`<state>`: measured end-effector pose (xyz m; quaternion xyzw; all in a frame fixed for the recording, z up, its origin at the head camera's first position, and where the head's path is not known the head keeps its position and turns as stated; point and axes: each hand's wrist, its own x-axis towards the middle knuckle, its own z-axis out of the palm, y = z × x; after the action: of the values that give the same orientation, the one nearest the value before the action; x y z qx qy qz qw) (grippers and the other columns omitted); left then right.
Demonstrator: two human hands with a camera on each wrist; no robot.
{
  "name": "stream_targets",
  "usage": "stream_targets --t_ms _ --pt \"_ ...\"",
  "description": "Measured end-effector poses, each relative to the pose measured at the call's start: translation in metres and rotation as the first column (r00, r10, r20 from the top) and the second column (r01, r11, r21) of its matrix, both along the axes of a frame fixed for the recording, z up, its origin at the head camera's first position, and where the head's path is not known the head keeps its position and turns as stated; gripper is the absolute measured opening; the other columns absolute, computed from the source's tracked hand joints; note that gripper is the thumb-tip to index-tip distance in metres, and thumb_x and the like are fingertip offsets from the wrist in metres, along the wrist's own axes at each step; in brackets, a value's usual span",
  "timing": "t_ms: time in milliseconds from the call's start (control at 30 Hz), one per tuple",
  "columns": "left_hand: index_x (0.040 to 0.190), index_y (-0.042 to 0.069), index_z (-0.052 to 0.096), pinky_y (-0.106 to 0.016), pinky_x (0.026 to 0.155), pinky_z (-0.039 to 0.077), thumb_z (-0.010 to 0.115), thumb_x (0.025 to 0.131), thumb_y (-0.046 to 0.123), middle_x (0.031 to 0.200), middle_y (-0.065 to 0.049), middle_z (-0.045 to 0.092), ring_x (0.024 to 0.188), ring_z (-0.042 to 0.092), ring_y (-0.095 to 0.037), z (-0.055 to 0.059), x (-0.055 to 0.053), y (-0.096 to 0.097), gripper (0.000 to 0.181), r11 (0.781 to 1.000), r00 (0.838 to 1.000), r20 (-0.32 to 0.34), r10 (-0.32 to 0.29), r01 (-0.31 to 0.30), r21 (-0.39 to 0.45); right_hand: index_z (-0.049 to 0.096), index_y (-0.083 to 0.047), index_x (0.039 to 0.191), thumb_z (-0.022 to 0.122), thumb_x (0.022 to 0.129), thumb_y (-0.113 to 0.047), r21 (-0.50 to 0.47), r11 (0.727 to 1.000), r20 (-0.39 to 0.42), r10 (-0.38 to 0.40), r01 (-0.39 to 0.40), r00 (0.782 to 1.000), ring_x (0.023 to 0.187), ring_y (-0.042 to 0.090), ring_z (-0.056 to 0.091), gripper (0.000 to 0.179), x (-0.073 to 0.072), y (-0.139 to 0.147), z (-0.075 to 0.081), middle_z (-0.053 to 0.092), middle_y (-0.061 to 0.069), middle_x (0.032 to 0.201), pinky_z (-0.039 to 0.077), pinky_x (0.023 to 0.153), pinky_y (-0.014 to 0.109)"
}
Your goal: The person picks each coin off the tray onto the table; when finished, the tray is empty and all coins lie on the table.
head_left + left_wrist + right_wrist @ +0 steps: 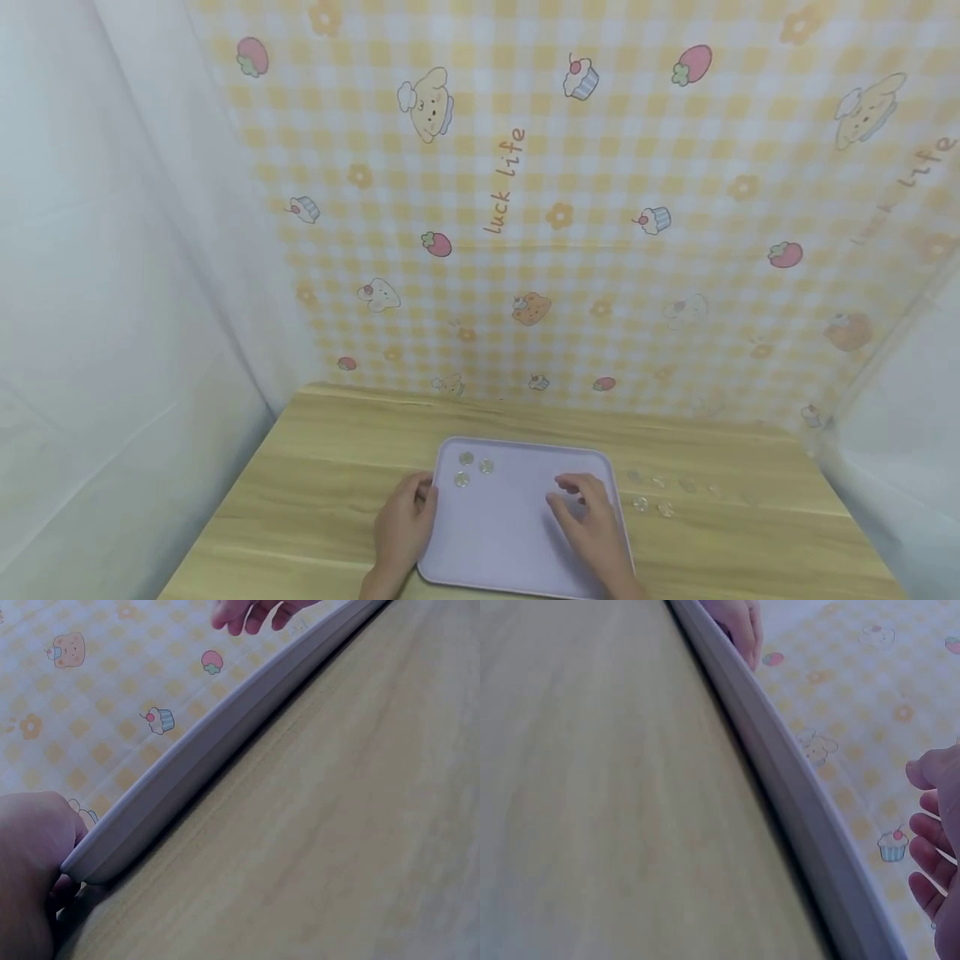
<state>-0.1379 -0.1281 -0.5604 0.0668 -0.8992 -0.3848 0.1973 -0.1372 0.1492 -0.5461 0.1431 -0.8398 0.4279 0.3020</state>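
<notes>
A shallow lilac tray lies on the wooden table. My left hand grips its left edge; in the left wrist view that hand has the rim of the tray between thumb and fingers. Over the right part of the tray hovers my right hand, fingers loosely curved. Nothing shows between the fingers of this hand in the right wrist view. Three small, shiny, coin-like discs rest in the tray's far left corner.
Several similar clear discs lie in loose rows on the wooden table, just right of the tray. Behind the table hangs a yellow checked cloth with cartoon prints. White cloth walls stand at both sides.
</notes>
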Motion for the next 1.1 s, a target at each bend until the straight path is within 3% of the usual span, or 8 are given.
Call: stream_targets --t_ms 167,400,500,667,967,1100 --pt "0.108 0.012 0.072 -0.019 0.054 0.036 0.070 0.089 0.016 0.081 0.009 0.065 0.057 0.043 0.003 -0.001 0.001 0.001 0.019 1.000 1.000 0.001 -0.007 0.007 0.004 0.069 -0.010 0.105 0.082 0.076 -0.007 -0.025 1.000 0.106 0.021 -0.018 0.994 0.092 0.010 0.057 0.032 -0.007 -0.016 0.000 0.068 -0.003 0.099 0.049 0.077 0.028" --pt "0.108 0.012 0.072 -0.019 0.053 0.035 0.070 0.089 0.016 0.081 0.009 0.065 0.056 0.042 0.004 0.000 0.003 0.003 0.019 1.000 1.000 0.003 -0.011 0.011 0.003 0.069 -0.011 0.109 0.078 0.084 -0.019 -0.058 0.996 0.296 0.077 -0.062 0.952 0.099 0.012 0.057 0.027 -0.016 -0.044 0.004 0.069 -0.002 0.103 0.050 0.086 0.033" --pt "0.108 0.012 0.072 -0.019 0.052 0.035 0.070 0.089 0.016 0.082 0.009 0.065 0.056 0.042 0.003 0.003 0.004 0.002 0.019 1.000 1.000 0.012 -0.011 0.011 0.006 0.069 -0.012 0.110 0.077 0.086 -0.023 -0.054 0.995 0.328 0.094 -0.081 0.940 0.099 0.012 0.056 0.027 -0.019 -0.058 0.003 0.068 -0.001 0.103 0.049 0.087 0.032" --pt "0.107 0.013 0.072 -0.019 0.052 0.035 0.070 0.089 0.016 0.080 0.010 0.064 0.056 0.042 0.003 0.003 0.007 0.000 0.019 1.000 1.000 0.011 0.008 -0.008 -0.003 0.068 -0.012 0.109 0.075 0.087 -0.023 -0.055 0.992 0.273 0.125 -0.114 0.954 0.096 0.012 0.056 0.025 -0.022 -0.076 -0.005 0.067 -0.005 0.101 0.048 0.084 0.029" --pt "0.107 0.012 0.072 -0.018 0.053 0.035 0.070 0.089 0.016 0.079 0.010 0.063 0.057 0.043 0.003 0.004 0.003 0.001 0.019 1.000 1.000 0.009 0.001 0.000 -0.006 0.067 -0.018 0.103 0.077 0.083 -0.015 0.009 0.996 0.177 0.086 -0.089 0.981 0.091 0.005 0.054 0.023 -0.026 -0.086 -0.020 0.065 -0.011 0.095 0.050 0.082 0.027" --pt "0.108 0.012 0.072 -0.018 0.053 0.036 0.070 0.089 0.016 0.080 0.010 0.064 0.057 0.043 0.003 0.004 0.002 0.000 0.019 1.000 1.000 0.007 -0.004 0.004 -0.011 0.068 -0.015 0.101 0.079 0.080 -0.012 0.028 0.995 0.090 0.094 -0.097 0.991 0.089 0.007 0.056 0.024 -0.028 -0.087 -0.022 0.066 -0.008 0.093 0.049 0.080 0.028"
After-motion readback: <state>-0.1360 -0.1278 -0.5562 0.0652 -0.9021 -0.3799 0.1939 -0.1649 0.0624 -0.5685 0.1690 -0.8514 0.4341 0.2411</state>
